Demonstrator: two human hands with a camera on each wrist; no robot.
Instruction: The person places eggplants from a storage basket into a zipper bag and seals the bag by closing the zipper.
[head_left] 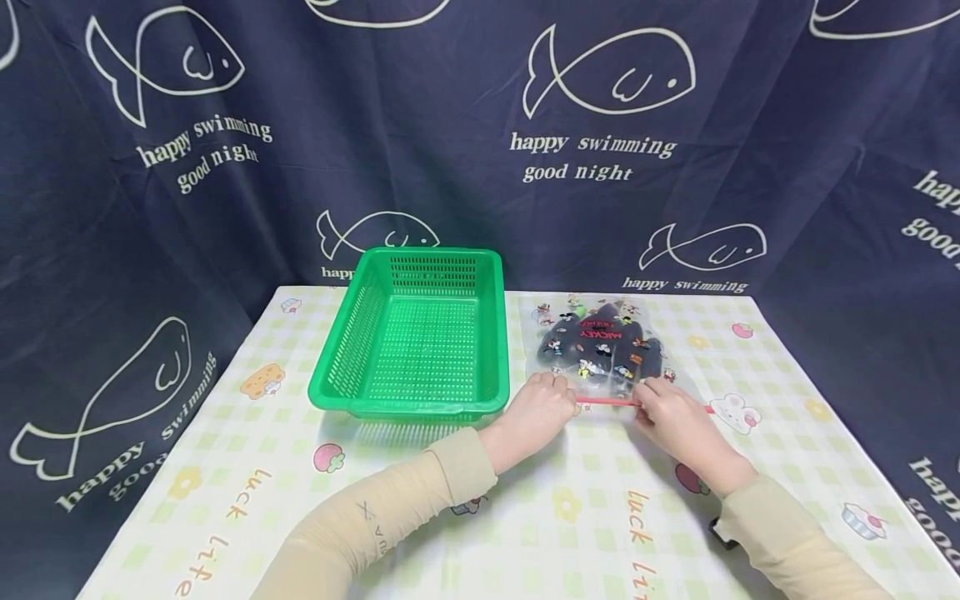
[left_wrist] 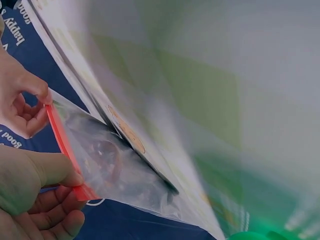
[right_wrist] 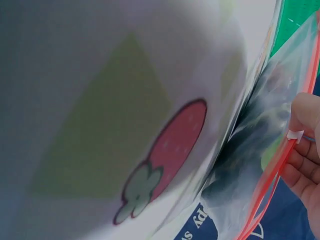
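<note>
A clear zip bag printed with cartoon figures lies flat on the table, right of the green basket. Inside show several dark, rounded long things and a bit of green; their kind is unclear through the print. My left hand pinches the left end of the bag's red zip strip between thumb and fingers. Farther right along the strip, my right hand pinches the small white slider. On one side of the slider, the strip's two red edges stand apart.
A green perforated basket stands left of the bag, close to my left hand, with nothing in it. The table bears a checked cloth with printed figures. Behind it hangs a dark blue fish-print curtain.
</note>
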